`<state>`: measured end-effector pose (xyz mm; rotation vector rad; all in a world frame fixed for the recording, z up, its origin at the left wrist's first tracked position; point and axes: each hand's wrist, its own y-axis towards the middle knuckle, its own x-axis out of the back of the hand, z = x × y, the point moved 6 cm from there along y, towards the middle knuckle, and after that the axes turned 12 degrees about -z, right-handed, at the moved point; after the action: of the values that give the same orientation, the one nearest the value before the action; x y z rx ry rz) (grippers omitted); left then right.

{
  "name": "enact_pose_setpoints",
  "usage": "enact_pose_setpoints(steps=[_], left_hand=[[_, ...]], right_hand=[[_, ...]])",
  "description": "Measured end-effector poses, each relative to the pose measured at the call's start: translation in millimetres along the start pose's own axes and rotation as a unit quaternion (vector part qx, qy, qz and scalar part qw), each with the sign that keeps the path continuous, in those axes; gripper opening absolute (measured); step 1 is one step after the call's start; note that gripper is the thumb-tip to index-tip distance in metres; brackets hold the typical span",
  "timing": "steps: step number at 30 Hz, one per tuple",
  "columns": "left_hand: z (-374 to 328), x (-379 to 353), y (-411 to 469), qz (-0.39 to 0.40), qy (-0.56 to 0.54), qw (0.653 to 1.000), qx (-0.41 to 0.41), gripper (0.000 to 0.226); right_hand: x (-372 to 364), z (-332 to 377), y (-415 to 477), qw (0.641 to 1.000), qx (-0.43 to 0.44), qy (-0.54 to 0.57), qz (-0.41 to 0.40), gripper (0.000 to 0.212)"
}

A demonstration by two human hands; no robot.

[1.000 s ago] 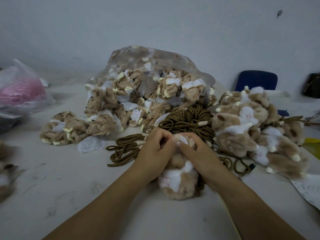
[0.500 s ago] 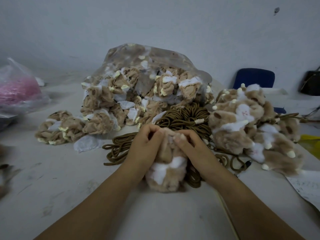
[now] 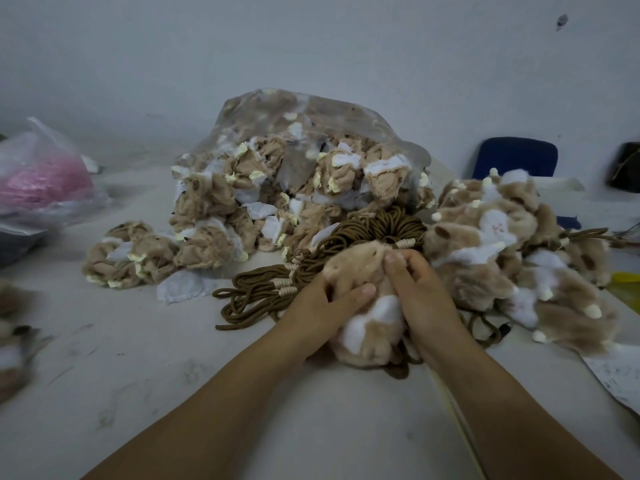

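Note:
A tan and white plush toy skin (image 3: pixel 363 327) sits between my two hands near the middle of the table. My left hand (image 3: pixel 322 306) grips its left side, thumb laid across the fur. My right hand (image 3: pixel 419 299) grips its right side, thumb pressed into the top. Behind it lies a bundle of brown cords (image 3: pixel 367 233) with cream wrapped ends. Part of the toy is hidden under my palms.
A clear plastic bag (image 3: pixel 311 133) of inside-out plush skins lies behind, with several spilled at its left (image 3: pixel 138 254). A pile of furry finished toys (image 3: pixel 512 251) is at the right. A pink-filled bag (image 3: pixel 45 181), blue chair (image 3: pixel 516 157) and paper sheet (image 3: pixel 620 375) ring the table (image 3: pixel 138 375).
The plush has fluffed out and risen between my hands. My thumbs moved from pinching its top edge to gripping its sides, and more tan fur shows at the top.

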<state>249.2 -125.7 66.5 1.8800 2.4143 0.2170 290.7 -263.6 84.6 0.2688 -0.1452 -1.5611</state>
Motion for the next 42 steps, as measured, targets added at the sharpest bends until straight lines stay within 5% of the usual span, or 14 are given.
enact_pose_setpoints(steps=[5,10,16,20,27,33,37,42], left_hand=[[7.4,11.7,3.6,-0.031,-0.150,0.984,0.089,0.044],[7.6,18.2,7.1,-0.022,-0.276,0.952,0.134,0.035],[14.0,20.3,5.5,0.000,-0.342,0.913,0.221,0.041],[20.4,19.1,7.6,0.035,-0.339,0.912,0.228,0.025],[18.6,18.2,6.6,0.064,-0.339,0.914,0.215,0.029],[16.1,16.8,6.9,0.075,-0.330,0.923,0.184,0.028],[9.8,28.3,9.9,-0.007,-0.145,0.987,0.064,0.036],[-10.7,26.0,6.9,-0.054,0.031,0.991,-0.114,0.044]], right_hand=[[1.9,2.4,1.7,0.999,0.014,-0.041,0.009,0.024],[24.1,-1.9,18.1,0.972,0.016,-0.236,0.004,0.034],[50.5,10.9,16.8,0.849,0.000,-0.512,0.131,0.043],[55.0,-3.0,-0.9,0.761,-0.040,-0.619,0.191,0.036],[51.5,-1.4,5.5,0.802,-0.081,-0.568,0.169,0.022],[28.4,50.2,12.7,0.883,0.110,-0.444,0.101,0.018],[-0.1,51.0,0.0,0.834,0.308,-0.444,0.113,0.021],[7.8,25.2,-1.2,0.788,0.340,-0.495,0.138,0.028]])
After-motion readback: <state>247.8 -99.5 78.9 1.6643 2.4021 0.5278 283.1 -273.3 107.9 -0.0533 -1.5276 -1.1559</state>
